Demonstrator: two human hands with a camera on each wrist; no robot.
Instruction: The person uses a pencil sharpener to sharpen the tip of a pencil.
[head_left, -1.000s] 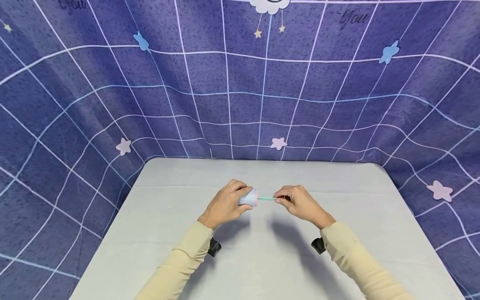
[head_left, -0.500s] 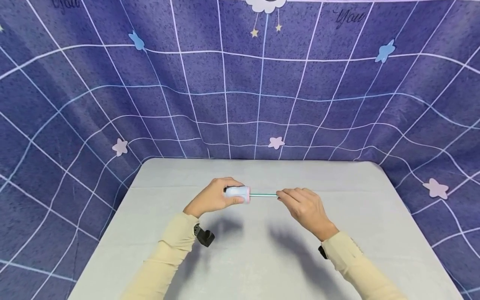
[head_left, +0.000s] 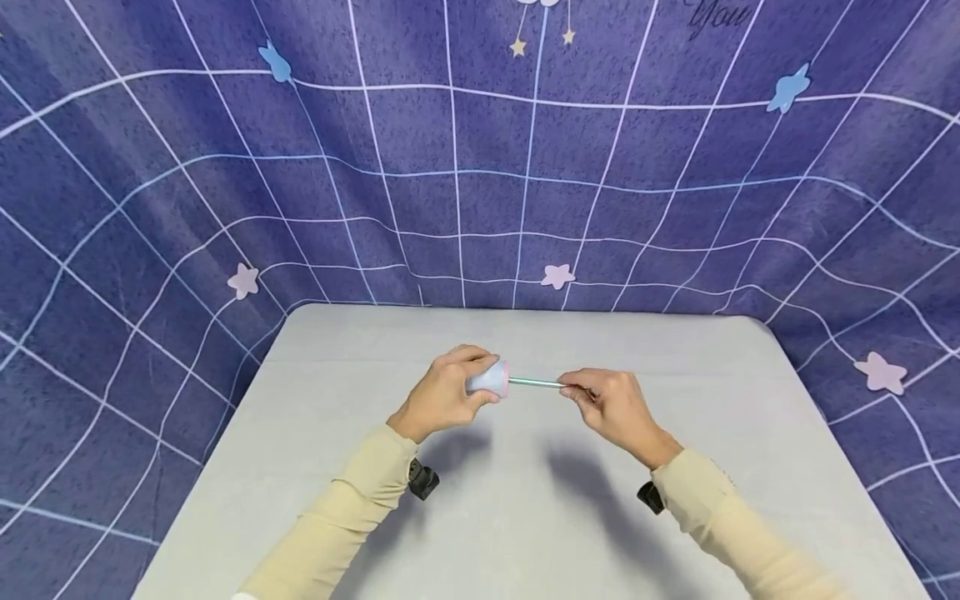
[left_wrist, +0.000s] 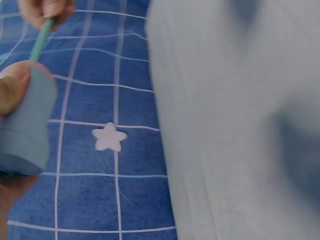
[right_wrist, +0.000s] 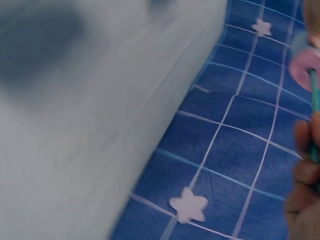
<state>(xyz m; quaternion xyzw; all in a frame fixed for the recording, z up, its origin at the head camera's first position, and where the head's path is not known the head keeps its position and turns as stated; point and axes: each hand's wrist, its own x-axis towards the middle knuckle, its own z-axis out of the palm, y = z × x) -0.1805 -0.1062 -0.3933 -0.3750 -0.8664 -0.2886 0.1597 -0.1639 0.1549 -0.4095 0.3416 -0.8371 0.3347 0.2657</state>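
Observation:
A light blue pencil sharpener (head_left: 491,379) with a pink end lies sideways in my left hand (head_left: 438,394), held above the table between thumb and fingers. From its pink face a slim green pencil (head_left: 534,382) sticks out to the right. My right hand (head_left: 618,408) pinches the pencil's other end between thumb and fingertips. In the left wrist view the sharpener's rounded body (left_wrist: 30,125) shows, thumb across its upper part. The right wrist view shows the pencil (right_wrist: 315,95) entering a dark hole in the pink face (right_wrist: 301,67); its tip is hidden inside.
Below the hands lies a table (head_left: 510,517) with a pale cover, marked by both hands' shadows. A purple-blue curtain (head_left: 480,150) with grid lines and stars hangs behind it and along both sides. A small black wrist device (head_left: 424,481) hangs under each forearm.
My left hand turned back and shifted left, then rolled forward over the sharpener again. My right hand's fingers rolled over the pencil and back. More of the pencil shows than one second ago.

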